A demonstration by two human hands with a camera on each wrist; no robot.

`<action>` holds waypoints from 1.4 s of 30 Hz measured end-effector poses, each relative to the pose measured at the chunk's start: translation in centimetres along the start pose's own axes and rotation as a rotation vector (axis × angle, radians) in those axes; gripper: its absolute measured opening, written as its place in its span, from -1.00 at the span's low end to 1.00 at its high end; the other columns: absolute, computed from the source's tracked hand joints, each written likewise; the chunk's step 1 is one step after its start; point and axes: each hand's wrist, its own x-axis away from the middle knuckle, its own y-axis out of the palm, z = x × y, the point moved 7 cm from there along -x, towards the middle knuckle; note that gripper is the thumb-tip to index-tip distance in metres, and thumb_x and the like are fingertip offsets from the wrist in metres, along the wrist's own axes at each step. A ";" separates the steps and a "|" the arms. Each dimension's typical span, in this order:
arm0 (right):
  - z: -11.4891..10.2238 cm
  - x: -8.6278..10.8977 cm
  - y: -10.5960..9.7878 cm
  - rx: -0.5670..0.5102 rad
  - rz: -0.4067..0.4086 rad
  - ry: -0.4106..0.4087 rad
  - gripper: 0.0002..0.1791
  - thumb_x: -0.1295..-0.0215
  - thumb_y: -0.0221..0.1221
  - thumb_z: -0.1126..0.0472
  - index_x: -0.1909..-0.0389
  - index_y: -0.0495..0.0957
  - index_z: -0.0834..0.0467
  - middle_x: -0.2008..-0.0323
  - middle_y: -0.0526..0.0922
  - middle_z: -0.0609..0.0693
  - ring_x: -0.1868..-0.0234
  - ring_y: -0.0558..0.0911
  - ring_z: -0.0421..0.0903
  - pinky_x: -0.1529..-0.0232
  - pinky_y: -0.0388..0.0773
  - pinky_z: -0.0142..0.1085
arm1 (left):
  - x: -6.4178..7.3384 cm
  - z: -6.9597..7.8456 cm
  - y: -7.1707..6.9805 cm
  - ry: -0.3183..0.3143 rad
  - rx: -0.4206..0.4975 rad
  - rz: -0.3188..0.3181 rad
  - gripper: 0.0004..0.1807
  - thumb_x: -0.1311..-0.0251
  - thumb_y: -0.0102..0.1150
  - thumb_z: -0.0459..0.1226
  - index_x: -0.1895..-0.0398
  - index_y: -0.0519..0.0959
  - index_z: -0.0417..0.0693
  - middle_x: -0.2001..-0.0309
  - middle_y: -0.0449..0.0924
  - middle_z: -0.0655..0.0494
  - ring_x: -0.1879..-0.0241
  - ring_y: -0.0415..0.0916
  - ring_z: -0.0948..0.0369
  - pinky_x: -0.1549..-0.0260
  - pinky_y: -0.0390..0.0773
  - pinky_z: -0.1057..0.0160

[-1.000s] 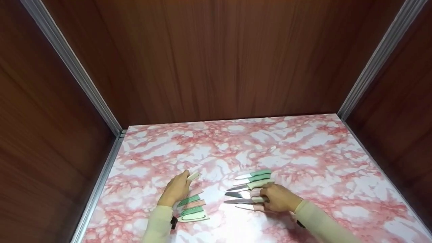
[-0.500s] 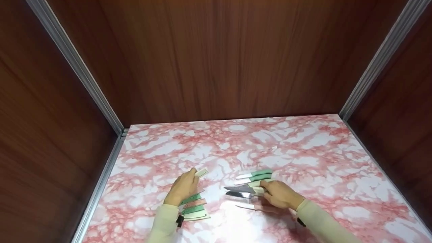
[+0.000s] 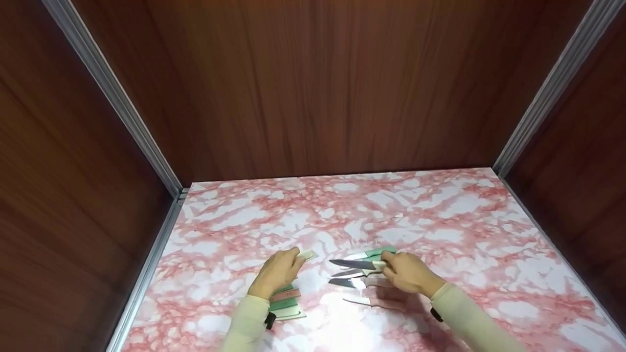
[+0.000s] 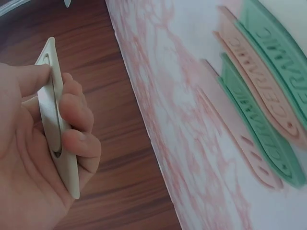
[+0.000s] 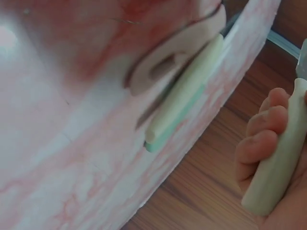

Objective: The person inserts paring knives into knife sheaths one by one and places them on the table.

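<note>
In the head view my left hand is at centre left, gripping a cream knife sheath whose end points right. The left wrist view shows this slim sheath between thumb and curled fingers. To its right, my right hand holds a kitchen knife by its cream handle, the dark blade pointing left toward the sheath. The held knife overlaps the other knives beneath it in the head view. Most of its blade is out of frame in the right wrist view.
Below the left hand lie several sheaths, including a pink one, a green one and a cream one. Under the right hand are a green-handled knife and a pink-handled knife. Wood panels enclose the marbled table.
My right hand has picked the cream-handled knife out of the row and moved it toward the back of the table. My left hand has shifted right with the sheath, closer to the blade.
</note>
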 end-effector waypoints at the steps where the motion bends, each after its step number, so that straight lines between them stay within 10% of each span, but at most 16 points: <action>1: 0.0 -0.1 -0.2 -0.006 0.007 0.005 -0.82 -0.38 0.04 0.08 0.44 0.37 -0.01 0.69 0.24 -0.26 0.65 0.26 -0.29 0.55 0.26 -0.33 | -0.1 0.2 0.0 0.003 0.000 0.000 -0.71 -0.44 -0.15 -0.10 0.47 0.34 0.04 0.62 0.27 0.25 0.66 0.18 0.32 0.61 0.23 0.33; 10: -0.6 -0.7 -1.9 -0.058 0.043 0.005 -0.64 -0.38 0.00 -0.16 0.56 0.38 -0.08 0.76 0.23 -0.30 0.74 0.18 -0.36 0.63 0.18 -0.39 | -0.2 2.0 0.7 0.063 -0.020 0.003 -0.65 -0.43 -0.15 -0.03 0.52 0.31 0.04 0.66 0.14 0.28 0.67 0.07 0.34 0.62 0.16 0.35; 42: -2.1 -1.1 -3.1 0.000 0.115 -0.161 -0.64 -0.33 0.12 -0.05 0.64 0.31 -0.09 0.75 0.18 -0.35 0.74 0.12 -0.40 0.67 0.08 -0.43 | 0.3 2.9 0.9 0.091 -0.026 0.005 -0.62 -0.38 -0.10 0.05 0.54 0.31 0.07 0.67 0.06 0.30 0.68 0.04 0.36 0.66 0.12 0.37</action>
